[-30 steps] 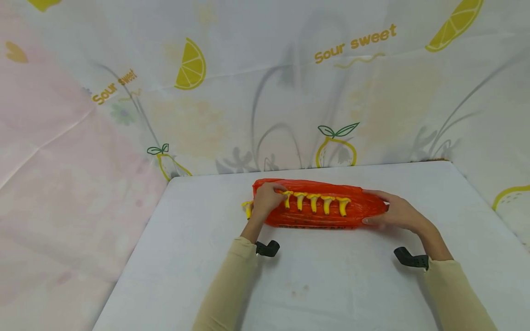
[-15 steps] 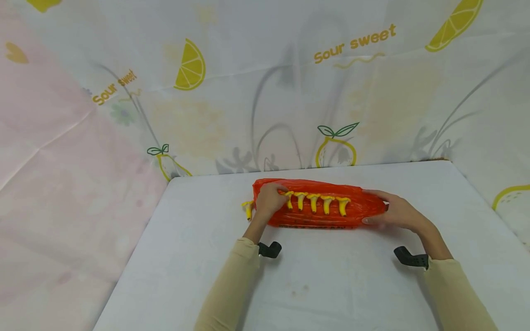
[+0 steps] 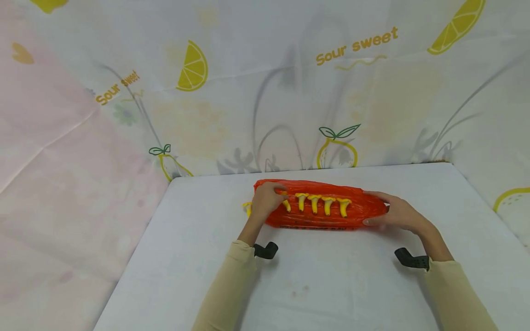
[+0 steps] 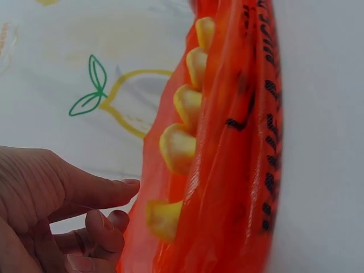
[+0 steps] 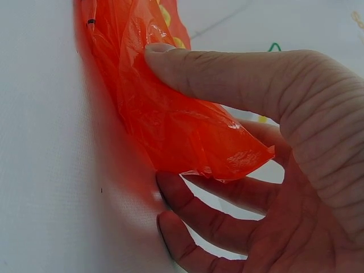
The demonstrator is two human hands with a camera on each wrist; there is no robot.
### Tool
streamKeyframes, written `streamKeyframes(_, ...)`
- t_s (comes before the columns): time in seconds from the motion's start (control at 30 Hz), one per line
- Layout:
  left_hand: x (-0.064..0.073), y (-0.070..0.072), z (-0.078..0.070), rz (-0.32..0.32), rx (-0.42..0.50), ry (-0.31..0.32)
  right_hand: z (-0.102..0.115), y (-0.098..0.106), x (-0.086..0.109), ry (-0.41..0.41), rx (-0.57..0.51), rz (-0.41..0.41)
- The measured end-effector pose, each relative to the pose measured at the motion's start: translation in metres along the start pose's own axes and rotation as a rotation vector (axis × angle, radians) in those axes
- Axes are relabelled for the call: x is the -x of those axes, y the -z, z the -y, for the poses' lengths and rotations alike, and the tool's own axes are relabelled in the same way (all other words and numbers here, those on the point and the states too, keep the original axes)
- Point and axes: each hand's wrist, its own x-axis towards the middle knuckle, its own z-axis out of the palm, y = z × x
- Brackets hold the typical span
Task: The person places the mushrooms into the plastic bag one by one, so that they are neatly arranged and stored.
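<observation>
A red plastic bag (image 3: 319, 219) lies lengthwise on the white table, bulging slightly, with black print along its near side. Several small yellow mushroom-shaped pieces (image 3: 315, 204) stand in a row on it. My left hand (image 3: 265, 201) is over the bag's left end, beside the leftmost piece in the row (image 4: 163, 220). In the left wrist view its thumb and bent fingers are apart from that piece, with nothing between them. My right hand (image 3: 395, 212) holds the bag's right end, thumb on one side and fingers on the other. One more yellow piece (image 3: 247, 208) is partly hidden behind my left hand.
The white table (image 3: 323, 280) extends toward me and to both sides of the bag. Behind it hangs a cloth (image 3: 232, 110) printed with lemons. Black wrist mounts (image 3: 266, 251) stick out from both forearms.
My left hand shifts slightly left from the row's leftmost piece, covering more of the separate yellow piece at the left. That row piece now leans more. The right hand stays in place.
</observation>
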Motion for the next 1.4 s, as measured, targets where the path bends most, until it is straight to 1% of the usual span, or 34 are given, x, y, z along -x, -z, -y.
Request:
streamKeyframes(0.1, 0.000, 0.004, 0.000, -0.020, -0.004, 0.001, 0.000, 0.000, 0.001, 0.000, 0.004, -0.003)
streamKeyframes(0.2, 0.000, 0.005, 0.001, -0.027, -0.026, 0.008, 0.000, 0.000, 0.001, 0.002, 0.007, -0.007)
streamKeyframes(0.5, -0.003, -0.001, 0.000, -0.033, -0.113, 0.038, 0.000, -0.001, 0.000, 0.007, 0.006, -0.003)
streamKeyframes(0.73, -0.006, -0.004, 0.002, -0.014, -0.133, 0.070, 0.001, -0.001, 0.001, 0.015, 0.005, -0.008)
streamKeyframes(0.87, -0.007, -0.007, 0.004, -0.013, -0.116, 0.064, 0.001, -0.001, 0.001, 0.018, 0.005, -0.009)
streamKeyframes(0.97, -0.008, -0.009, 0.004, -0.018, -0.100, 0.041, 0.000, -0.001, 0.001, 0.008, 0.001, -0.006)
streamKeyframes(1.07, -0.009, -0.012, 0.004, -0.037, -0.087, 0.018, -0.001, -0.001, 0.001, 0.003, -0.005, -0.003)
streamKeyframes(1.3, -0.010, -0.016, 0.003, -0.071, 0.009, 0.003, -0.002, -0.001, 0.000, 0.014, -0.016, -0.004)
streamKeyframes(1.4, -0.010, -0.018, 0.002, -0.081, 0.029, 0.002, -0.002, -0.001, 0.001, 0.013, -0.021, -0.004)
